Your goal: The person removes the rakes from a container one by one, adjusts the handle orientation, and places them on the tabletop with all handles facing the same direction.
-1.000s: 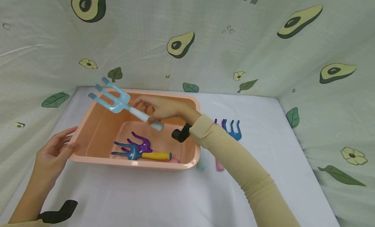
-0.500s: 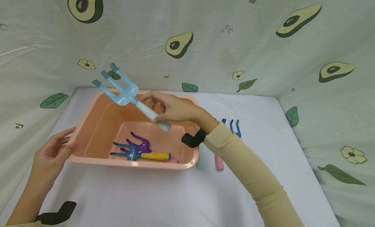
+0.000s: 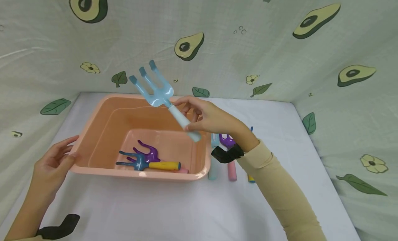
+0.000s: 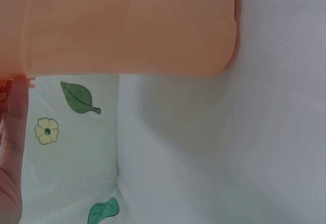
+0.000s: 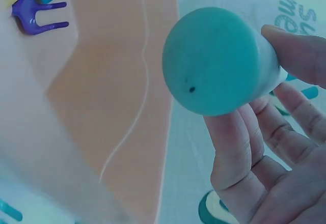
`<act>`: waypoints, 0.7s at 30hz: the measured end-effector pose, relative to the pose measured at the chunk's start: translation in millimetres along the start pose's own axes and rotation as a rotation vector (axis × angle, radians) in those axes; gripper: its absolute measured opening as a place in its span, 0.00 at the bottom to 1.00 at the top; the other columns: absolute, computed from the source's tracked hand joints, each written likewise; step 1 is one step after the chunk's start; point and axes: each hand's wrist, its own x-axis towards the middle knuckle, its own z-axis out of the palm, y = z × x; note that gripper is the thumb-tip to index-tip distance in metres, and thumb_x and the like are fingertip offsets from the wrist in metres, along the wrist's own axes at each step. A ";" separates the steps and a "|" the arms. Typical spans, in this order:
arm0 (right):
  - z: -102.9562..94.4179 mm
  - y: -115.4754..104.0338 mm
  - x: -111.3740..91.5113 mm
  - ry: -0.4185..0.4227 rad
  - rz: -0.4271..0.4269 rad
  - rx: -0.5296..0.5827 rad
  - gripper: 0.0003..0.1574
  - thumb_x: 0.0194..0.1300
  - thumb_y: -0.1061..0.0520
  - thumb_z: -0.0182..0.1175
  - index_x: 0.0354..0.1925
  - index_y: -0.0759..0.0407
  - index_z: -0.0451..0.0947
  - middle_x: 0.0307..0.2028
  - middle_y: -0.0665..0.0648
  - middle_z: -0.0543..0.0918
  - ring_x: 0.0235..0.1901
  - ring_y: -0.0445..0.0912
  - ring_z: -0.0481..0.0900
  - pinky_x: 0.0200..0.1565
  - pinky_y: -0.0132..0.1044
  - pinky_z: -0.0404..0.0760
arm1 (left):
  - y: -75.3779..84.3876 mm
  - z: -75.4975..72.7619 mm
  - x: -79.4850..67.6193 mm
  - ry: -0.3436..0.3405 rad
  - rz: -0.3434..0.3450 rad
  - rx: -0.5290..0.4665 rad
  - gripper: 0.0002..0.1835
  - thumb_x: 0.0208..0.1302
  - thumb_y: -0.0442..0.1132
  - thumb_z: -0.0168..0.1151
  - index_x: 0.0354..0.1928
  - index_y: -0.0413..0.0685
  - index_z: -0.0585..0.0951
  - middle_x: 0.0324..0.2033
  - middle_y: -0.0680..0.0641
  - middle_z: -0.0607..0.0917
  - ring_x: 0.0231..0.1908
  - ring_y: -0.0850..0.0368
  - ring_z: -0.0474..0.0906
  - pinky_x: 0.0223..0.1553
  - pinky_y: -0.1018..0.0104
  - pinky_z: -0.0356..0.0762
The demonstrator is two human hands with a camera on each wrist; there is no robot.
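My right hand (image 3: 208, 116) pinches the white handle of a light-blue toy garden fork (image 3: 161, 94) between thumb and fingers. The fork is raised over the right part of a peach plastic tub (image 3: 124, 172), its three prongs pointing up and left. In the right wrist view the round teal handle end (image 5: 211, 61) faces the camera. At the tub's left rim, my left hand (image 3: 51, 168) grips the edge, thumb over it and fingers outside. Inside the tub lie a blue fork with a yellow handle (image 3: 164, 165) and a purple fork (image 3: 152, 154), its pink handle partly hidden.
Right of the tub, more forks lie on the white-covered table (image 3: 140, 210): a light-blue one (image 3: 215, 140), a purple one with a pink handle (image 3: 231, 172) and one with a yellow handle (image 3: 250, 178). My right forearm partly covers them. An avocado-print cloth (image 3: 224, 61) hangs behind.
My right hand has moved right across the tub with the light-blue fork, which now points more upward. More of the forks right of the tub show. My left hand stays at the rim.
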 end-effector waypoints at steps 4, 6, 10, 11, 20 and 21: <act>-6.6 6.3 -18.0 0.036 0.043 0.022 0.41 0.55 0.64 0.64 0.65 0.49 0.62 0.47 0.54 0.74 0.38 0.48 0.74 0.39 0.40 0.78 | -0.4 0.3 0.5 0.005 0.003 -0.008 0.27 0.64 0.29 0.53 0.65 0.51 0.67 0.42 0.70 0.76 0.36 0.79 0.76 0.34 0.88 0.72; -10.0 8.7 -27.2 0.060 0.068 0.027 0.40 0.55 0.64 0.64 0.64 0.48 0.63 0.47 0.54 0.74 0.39 0.49 0.74 0.40 0.40 0.78 | -0.7 0.3 0.7 0.007 0.007 -0.009 0.27 0.64 0.29 0.53 0.65 0.51 0.67 0.42 0.70 0.76 0.36 0.79 0.76 0.34 0.88 0.73; -15.4 15.3 -44.7 0.107 0.134 0.045 0.39 0.55 0.63 0.64 0.64 0.47 0.64 0.46 0.55 0.74 0.35 0.50 0.75 0.36 0.40 0.79 | -1.1 -0.1 0.6 0.007 0.007 0.001 0.27 0.64 0.29 0.53 0.65 0.51 0.67 0.43 0.71 0.76 0.36 0.79 0.76 0.34 0.88 0.73; -16.1 17.3 -49.0 0.119 0.155 0.053 0.39 0.55 0.63 0.64 0.63 0.47 0.65 0.46 0.55 0.74 0.34 0.51 0.75 0.35 0.40 0.79 | -1.4 -0.4 0.5 0.007 0.004 0.003 0.27 0.64 0.29 0.53 0.65 0.52 0.67 0.42 0.71 0.76 0.36 0.79 0.76 0.34 0.88 0.72; -20.3 41.4 -87.0 0.210 0.299 0.087 0.37 0.56 0.61 0.65 0.63 0.52 0.65 0.45 0.59 0.74 0.33 0.49 0.76 0.33 0.37 0.80 | -0.6 0.5 0.9 0.011 0.017 0.008 0.27 0.64 0.29 0.54 0.65 0.51 0.67 0.43 0.70 0.76 0.37 0.79 0.76 0.34 0.89 0.72; -20.4 44.1 -91.3 0.220 0.310 0.094 0.37 0.56 0.61 0.64 0.63 0.52 0.64 0.45 0.59 0.73 0.33 0.49 0.75 0.33 0.37 0.80 | -0.5 0.3 0.7 0.010 0.017 0.008 0.27 0.64 0.29 0.54 0.65 0.51 0.67 0.43 0.70 0.76 0.37 0.79 0.76 0.34 0.89 0.72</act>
